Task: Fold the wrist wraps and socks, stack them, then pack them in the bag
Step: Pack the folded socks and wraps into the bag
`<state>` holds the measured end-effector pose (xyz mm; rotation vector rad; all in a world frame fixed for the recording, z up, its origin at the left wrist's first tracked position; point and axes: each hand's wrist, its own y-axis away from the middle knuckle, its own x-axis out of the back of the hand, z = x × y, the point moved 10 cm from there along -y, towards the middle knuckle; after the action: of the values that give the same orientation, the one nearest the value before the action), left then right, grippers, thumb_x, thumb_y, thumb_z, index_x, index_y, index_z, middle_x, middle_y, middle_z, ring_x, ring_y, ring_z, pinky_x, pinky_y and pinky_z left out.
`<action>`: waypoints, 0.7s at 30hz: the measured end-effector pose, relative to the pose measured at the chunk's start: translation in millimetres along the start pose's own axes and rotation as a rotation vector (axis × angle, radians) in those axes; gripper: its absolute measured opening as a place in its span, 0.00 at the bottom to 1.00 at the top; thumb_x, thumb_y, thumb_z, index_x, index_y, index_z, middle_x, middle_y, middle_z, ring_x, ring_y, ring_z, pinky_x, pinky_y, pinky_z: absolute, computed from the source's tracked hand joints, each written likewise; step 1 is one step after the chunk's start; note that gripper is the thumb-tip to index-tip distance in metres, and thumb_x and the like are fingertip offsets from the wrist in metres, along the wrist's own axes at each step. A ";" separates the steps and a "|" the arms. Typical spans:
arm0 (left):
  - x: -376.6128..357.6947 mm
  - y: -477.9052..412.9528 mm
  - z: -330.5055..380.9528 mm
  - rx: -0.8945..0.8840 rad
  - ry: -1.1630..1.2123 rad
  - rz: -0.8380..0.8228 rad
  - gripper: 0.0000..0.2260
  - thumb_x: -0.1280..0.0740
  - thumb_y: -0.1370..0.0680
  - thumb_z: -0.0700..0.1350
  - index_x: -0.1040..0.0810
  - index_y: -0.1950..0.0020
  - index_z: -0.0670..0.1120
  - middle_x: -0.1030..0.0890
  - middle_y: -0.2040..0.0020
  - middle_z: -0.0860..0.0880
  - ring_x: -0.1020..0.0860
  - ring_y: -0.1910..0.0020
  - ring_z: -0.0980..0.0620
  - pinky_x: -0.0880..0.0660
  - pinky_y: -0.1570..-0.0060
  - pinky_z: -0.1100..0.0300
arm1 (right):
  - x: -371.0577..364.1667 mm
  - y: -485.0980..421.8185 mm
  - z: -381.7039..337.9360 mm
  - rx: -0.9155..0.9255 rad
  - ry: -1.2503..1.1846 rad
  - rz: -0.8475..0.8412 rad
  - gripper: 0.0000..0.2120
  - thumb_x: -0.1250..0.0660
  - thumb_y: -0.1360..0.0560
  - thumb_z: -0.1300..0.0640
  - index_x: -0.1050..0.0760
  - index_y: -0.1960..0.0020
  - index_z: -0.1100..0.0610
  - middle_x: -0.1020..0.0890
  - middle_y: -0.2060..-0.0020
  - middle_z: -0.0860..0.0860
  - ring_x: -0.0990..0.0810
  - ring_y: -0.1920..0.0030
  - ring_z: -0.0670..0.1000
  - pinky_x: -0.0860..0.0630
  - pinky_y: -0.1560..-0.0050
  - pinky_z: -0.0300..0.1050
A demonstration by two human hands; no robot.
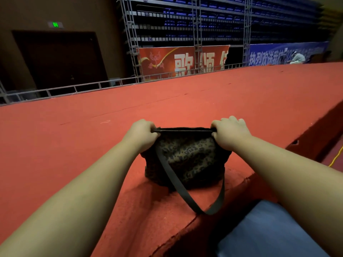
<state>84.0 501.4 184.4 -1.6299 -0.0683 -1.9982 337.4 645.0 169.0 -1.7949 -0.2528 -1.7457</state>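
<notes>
- The leopard-print bag (187, 160) sits on the red carpeted platform (104, 141), close to the platform's near edge.
- The left hand (141, 134) grips the left end of the bag's top rim, fingers curled round the fabric.
- The right hand (231, 133) pinches the right end of the same rim, knuckles up; between the two hands the rim is pulled into a straight line (the mouth looks drawn closed, though what is inside is hidden).
- A dark shoulder strap (178, 182) runs from the bag's left corner down across its front and loops past the platform edge below the bag.
- A blue-grey surface (265, 230) lies below and right of the bag.
- Far behind the bag stand a metal scaffold (130, 39), a red banner (181, 61) and a blue banner (274, 52).
- A dark doorway (59, 60) with a green exit sign (55, 25) above it lies behind and left of the bag.
- A yellow cable (336, 157) shows on the lower floor right of the bag.
</notes>
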 end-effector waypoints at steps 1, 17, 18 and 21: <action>6.1 2.7 3.6 -0.016 0.006 0.034 0.10 0.29 0.21 0.50 0.14 0.45 0.47 0.19 0.50 0.44 0.20 0.45 0.38 0.25 0.52 0.52 | 7.3 2.3 1.3 -0.013 0.007 0.029 0.14 0.40 0.15 0.46 0.25 0.32 0.48 0.21 0.37 0.53 0.27 0.35 0.61 0.32 0.39 0.57; 101.3 95.8 157.0 -0.289 0.168 0.290 0.09 0.28 0.18 0.50 0.15 0.44 0.46 0.24 0.49 0.49 0.24 0.44 0.43 0.26 0.44 0.47 | 159.4 102.2 110.7 -0.311 -0.053 0.347 0.11 0.32 0.19 0.54 0.15 0.39 0.52 0.18 0.41 0.56 0.19 0.39 0.64 0.24 0.41 0.55; 95.1 104.0 166.7 -0.300 0.180 0.276 0.09 0.28 0.18 0.50 0.15 0.44 0.46 0.24 0.49 0.49 0.24 0.44 0.43 0.26 0.45 0.48 | 156.4 111.3 120.8 -0.344 -0.099 0.330 0.11 0.31 0.20 0.55 0.14 0.40 0.52 0.17 0.41 0.57 0.18 0.40 0.65 0.22 0.42 0.55; 67.4 128.0 192.7 -0.305 0.225 0.198 0.09 0.26 0.20 0.50 0.14 0.45 0.46 0.20 0.48 0.48 0.22 0.44 0.43 0.26 0.46 0.51 | 139.5 141.3 151.2 -0.460 -0.227 0.283 0.11 0.28 0.23 0.56 0.13 0.42 0.53 0.15 0.43 0.60 0.16 0.44 0.65 0.19 0.41 0.54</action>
<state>304.9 439.7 258.5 -1.5060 0.4846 -2.0961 555.0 576.7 270.1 -2.2292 0.3273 -1.4773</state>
